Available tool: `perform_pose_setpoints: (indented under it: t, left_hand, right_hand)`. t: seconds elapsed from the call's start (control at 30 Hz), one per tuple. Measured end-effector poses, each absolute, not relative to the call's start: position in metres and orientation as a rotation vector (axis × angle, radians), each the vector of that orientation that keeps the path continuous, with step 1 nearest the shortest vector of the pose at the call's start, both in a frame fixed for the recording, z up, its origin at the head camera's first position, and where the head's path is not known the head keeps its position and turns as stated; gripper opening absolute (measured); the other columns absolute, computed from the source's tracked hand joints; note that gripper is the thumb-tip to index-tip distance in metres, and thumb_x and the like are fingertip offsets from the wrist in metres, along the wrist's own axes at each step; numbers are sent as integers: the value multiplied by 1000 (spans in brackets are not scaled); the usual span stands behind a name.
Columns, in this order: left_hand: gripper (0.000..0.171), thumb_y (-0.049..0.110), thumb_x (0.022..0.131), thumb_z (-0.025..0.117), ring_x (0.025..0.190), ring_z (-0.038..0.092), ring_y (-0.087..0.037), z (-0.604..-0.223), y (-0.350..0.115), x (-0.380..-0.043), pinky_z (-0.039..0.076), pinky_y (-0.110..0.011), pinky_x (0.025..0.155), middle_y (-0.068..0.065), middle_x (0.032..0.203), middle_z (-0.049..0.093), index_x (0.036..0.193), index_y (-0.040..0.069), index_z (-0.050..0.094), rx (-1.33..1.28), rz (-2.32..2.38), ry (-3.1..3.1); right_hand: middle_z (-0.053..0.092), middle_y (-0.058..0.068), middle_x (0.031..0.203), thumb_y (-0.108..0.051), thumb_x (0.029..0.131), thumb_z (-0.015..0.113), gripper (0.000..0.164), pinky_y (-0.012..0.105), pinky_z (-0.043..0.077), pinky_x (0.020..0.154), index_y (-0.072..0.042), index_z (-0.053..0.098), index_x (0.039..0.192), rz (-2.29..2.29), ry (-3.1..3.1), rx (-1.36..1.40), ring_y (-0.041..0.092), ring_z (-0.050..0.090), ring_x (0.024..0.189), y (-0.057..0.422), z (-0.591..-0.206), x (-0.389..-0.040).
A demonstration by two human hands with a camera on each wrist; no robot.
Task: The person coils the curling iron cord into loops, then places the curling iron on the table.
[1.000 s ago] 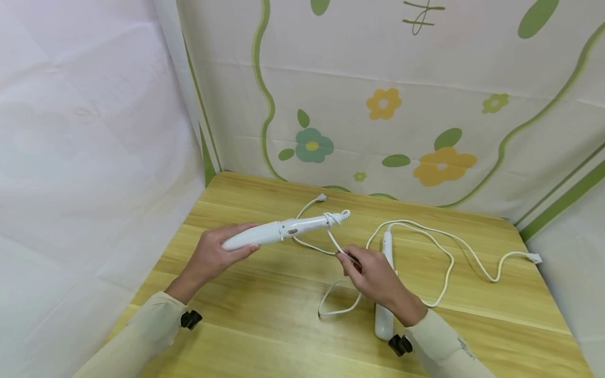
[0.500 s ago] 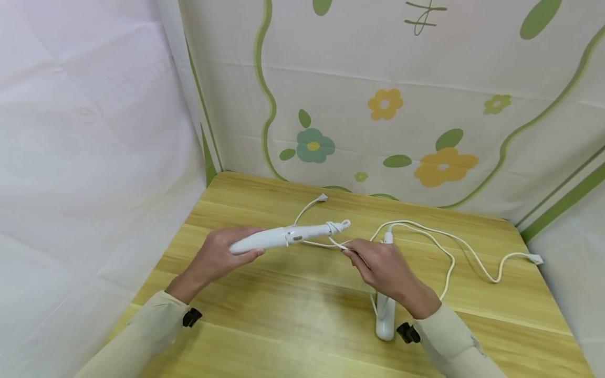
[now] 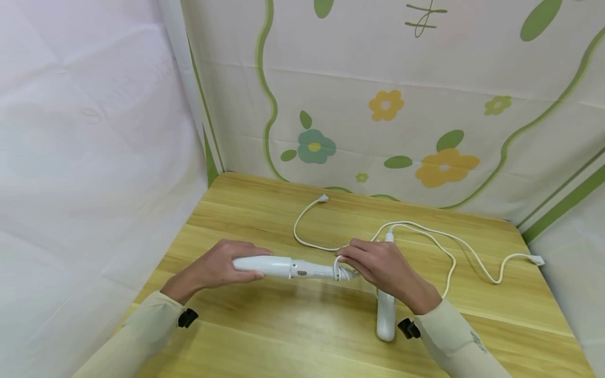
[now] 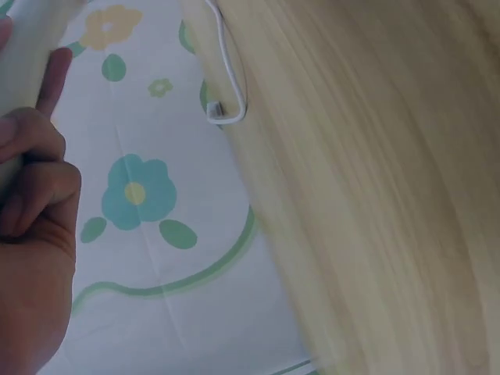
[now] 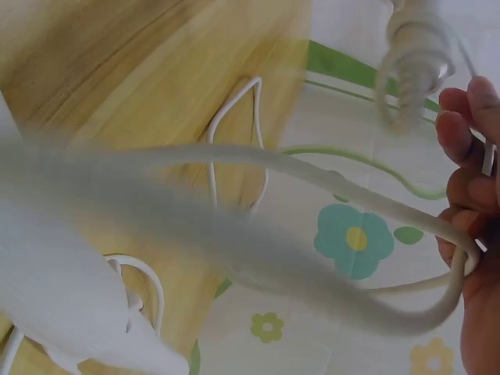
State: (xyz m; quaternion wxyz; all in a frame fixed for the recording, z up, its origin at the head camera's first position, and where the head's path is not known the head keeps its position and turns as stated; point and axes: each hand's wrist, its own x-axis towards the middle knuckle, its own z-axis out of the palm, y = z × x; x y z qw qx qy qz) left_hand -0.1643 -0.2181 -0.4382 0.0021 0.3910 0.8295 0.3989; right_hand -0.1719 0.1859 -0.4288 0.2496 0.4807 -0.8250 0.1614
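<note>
My left hand [image 3: 219,268] grips the wide end of a white hair straightener [image 3: 269,266], which lies nearly level across the view with its cord end pointing right. The cord [image 3: 337,268] is wound round that narrow end. At the cord end, my right hand [image 3: 380,265] pinches the cord; in the right wrist view a slack loop of cord [image 5: 406,319] hangs from its fingers. Partly under the right forearm, a second white hair straightener [image 3: 386,317] lies on the table, its middle hidden by the hand.
The wooden table [image 3: 283,336] meets a flowered cloth [image 3: 340,94] at the back and a white cloth [image 3: 94,184] at the left. The held straightener's plug [image 3: 323,198] lies near the back edge. Another plug [image 3: 537,260] lies far right, its cord [image 3: 449,232] curving across the table.
The held straightener has come down toward the near side and turned from tilted to nearly level. My right hand has carried the cord round its end, and the loose loop over the table has drawn in.
</note>
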Motion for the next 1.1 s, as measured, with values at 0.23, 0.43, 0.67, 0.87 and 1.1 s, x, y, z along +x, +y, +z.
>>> perform_pose_setpoints:
  t: [0.23,0.43,0.67,0.87,1.1]
  left_hand:
    - [40,10,93,86,85,70,-11,-446,-225,-163,60,-32,69,-12,123,81,132,11,80,1025,1465,2333]
    - [38,1,94,80,88,69,-12,-458,-223,-162,60,-32,72,4,125,81,131,-4,75,921,1660,2188]
    - [39,2,95,78,85,67,-15,-462,-213,-161,60,-31,69,-7,126,81,133,-8,73,748,1793,2311]
    - [39,7,95,84,82,67,-16,-460,-203,-159,60,-32,66,-24,124,78,133,2,77,631,1823,2407]
    - [42,8,90,89,85,71,-14,-462,-197,-159,61,-31,66,-14,123,81,131,10,80,640,1840,2648]
  right_hand:
    - [73,-11,91,-40,117,47,44,15,44,57,-15,82,120,570,-2288,1359,-4,48,63,189,-429,-172]
    - [82,-4,107,-35,118,44,40,27,62,71,-13,78,121,700,-2264,1384,8,77,85,183,-439,-172]
    - [68,-9,72,-36,119,44,43,17,47,58,-15,70,93,705,-2350,1263,-3,54,62,170,-448,-164]
    - [56,-16,66,-18,111,65,14,14,37,53,-16,72,98,641,-2437,1173,-10,42,57,165,-453,-160]
    - [40,-17,62,-24,114,61,29,12,21,50,-19,54,86,585,-2473,1102,-8,26,54,166,-457,-159]
